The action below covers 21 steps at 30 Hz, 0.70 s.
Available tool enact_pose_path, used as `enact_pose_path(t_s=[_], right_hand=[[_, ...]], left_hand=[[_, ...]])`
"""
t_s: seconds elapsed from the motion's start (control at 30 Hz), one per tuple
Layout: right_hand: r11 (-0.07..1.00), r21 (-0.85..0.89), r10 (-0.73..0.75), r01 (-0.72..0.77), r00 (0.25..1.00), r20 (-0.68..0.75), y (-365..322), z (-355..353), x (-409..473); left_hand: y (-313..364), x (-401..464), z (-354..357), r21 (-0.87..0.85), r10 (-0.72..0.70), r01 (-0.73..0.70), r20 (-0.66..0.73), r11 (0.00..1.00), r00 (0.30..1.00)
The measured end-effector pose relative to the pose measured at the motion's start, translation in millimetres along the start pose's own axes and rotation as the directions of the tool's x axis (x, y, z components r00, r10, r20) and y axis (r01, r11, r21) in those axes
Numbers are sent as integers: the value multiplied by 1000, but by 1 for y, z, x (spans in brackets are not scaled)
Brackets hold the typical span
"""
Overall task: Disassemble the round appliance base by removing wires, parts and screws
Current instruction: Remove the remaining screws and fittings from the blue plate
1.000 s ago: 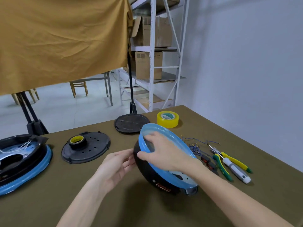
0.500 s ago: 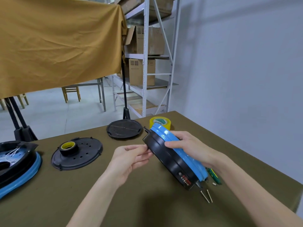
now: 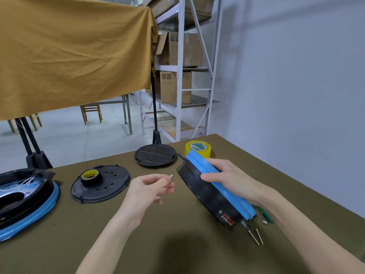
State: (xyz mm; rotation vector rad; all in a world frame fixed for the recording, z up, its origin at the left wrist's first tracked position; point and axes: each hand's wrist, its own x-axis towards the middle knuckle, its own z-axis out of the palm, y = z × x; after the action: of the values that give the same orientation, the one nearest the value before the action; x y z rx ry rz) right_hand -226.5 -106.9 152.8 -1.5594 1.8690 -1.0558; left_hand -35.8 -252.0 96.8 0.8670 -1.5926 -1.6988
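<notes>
Left hand (image 3: 150,186) pinched a small pale part (image 3: 171,176) above bare olive table (image 3: 177,244). Right hand (image 3: 229,178) gripped the tilted round black appliance base with blue rim (image 3: 215,196), its lower edge near the table's right edge.

A round black plastic appliance base (image 3: 209,192) with a bright blue rim and red panel markings stands on an olive-green counter (image 3: 177,244). Nearby lie a yellow tape roll (image 3: 198,148), two black perforated discs (image 3: 100,183) and a mustard-yellow cloth (image 3: 75,50).
</notes>
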Motion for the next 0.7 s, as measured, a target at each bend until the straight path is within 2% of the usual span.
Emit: enact_pose_path(t_s=[0.1, 0.17, 0.27, 0.33, 0.4, 0.5, 0.6, 0.7], right_hand=[[978, -194, -76, 80, 997, 30, 4, 29, 2], [947, -307, -69, 92, 994, 86, 15, 58, 5], [886, -460, 21, 61, 985, 172, 32, 100, 9], [866, -496, 27, 66, 984, 177, 38, 117, 9], [913, -403, -7, 62, 990, 138, 41, 118, 9], [1000, 3, 12, -12, 998, -67, 39, 97, 10], [949, 314, 91, -32, 980, -175, 41, 76, 5], [913, 405, 134, -50, 974, -181, 47, 71, -4]], left_hand=[[5, 1, -11, -44, 62, -65, -64, 997, 996], [8, 4, -19, -72, 112, -120, -98, 990, 989], [3, 8, -24, -83, 130, -135, -65, 987, 989], [-7, 7, -21, -1, 135, -135, -12, 991, 991], [-19, 5, -15, 118, 171, -175, 45, 977, 984], [-31, 5, -5, 256, 253, -281, 136, 925, 958], [-41, 4, 5, 305, 312, -372, 228, 876, 922], [-49, 2, 14, 325, 339, -426, 290, 844, 895]])
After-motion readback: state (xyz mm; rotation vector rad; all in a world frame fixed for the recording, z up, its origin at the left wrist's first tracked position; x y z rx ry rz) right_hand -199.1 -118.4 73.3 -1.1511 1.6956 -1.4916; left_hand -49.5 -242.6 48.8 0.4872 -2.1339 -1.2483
